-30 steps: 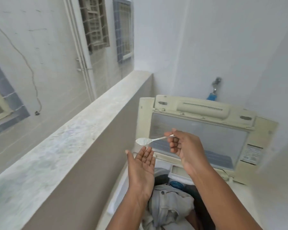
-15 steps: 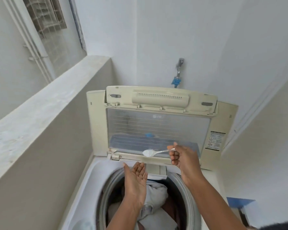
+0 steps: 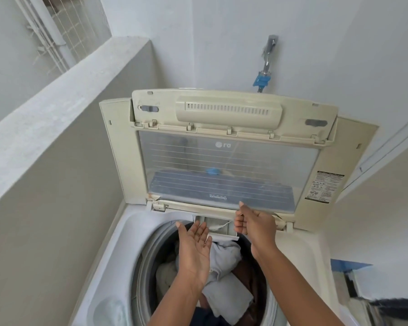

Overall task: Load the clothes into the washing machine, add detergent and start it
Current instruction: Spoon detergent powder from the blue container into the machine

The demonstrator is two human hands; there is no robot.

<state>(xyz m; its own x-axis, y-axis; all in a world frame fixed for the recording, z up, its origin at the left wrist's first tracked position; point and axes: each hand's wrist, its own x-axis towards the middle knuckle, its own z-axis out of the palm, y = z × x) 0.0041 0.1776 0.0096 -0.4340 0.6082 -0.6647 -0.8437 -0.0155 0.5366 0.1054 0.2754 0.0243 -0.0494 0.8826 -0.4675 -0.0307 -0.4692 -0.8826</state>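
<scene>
Left of the detergent drawer (image 3: pixel 218 228), the left hand (image 3: pixel 194 251) hovers flat, palm up, fingers spread, over the clothes (image 3: pixel 224 276) inside the drum. The right hand (image 3: pixel 256 225) pinches a spoon (image 3: pixel 224 224) tipped into the drawer, just below the raised lid's (image 3: pixel 222 165) edge.

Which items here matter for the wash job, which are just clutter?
Job:
washing machine
open lid
detergent drawer
spoon, pinched in right hand
left hand, cupped open
clothes in drum

Bystanders:
wall tap
ledge
</scene>
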